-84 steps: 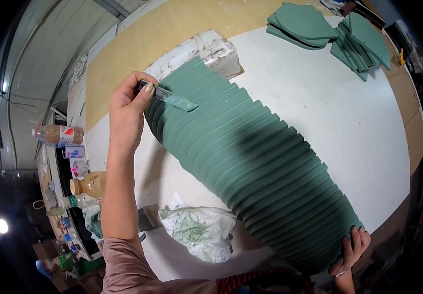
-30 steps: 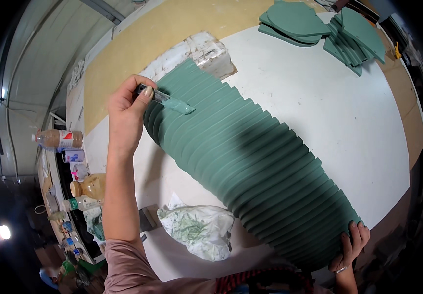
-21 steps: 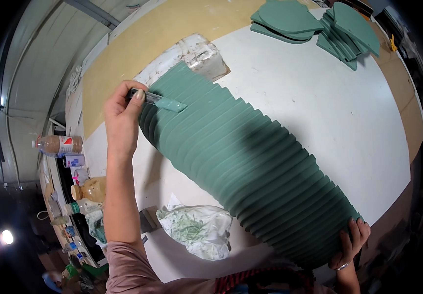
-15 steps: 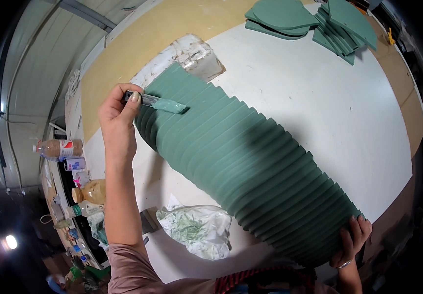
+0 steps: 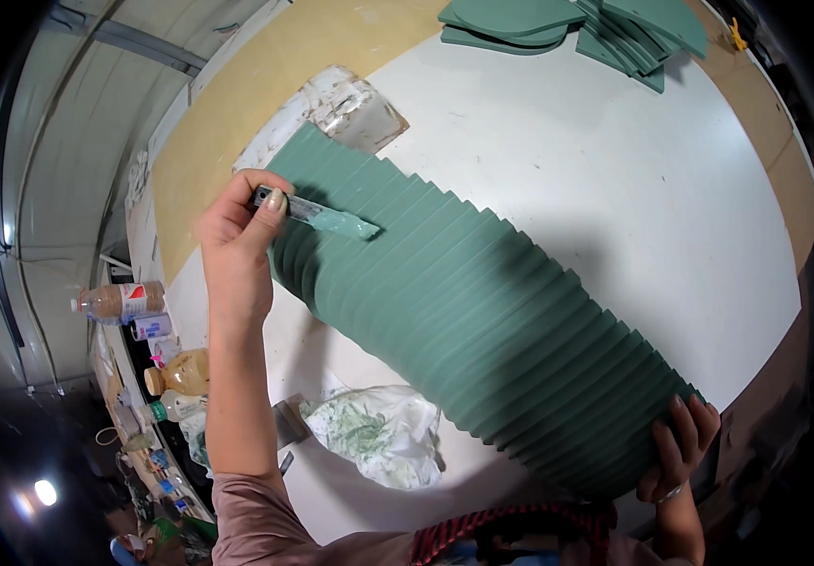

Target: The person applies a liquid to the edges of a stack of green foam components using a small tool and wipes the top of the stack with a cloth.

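left hand [image 5: 237,241] and paint-coated blade [image 5: 322,215] slightly lower on green fanned sheets [image 5: 464,311] than before

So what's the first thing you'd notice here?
The long fan of overlapping green sheets slanting across the white table. The left hand lays a green-smeared blade on its far end, while the right hand grips the near end.

Green fanned sheets [image 5: 482,321], green-smeared blade [image 5: 327,217], white table [image 5: 614,189].
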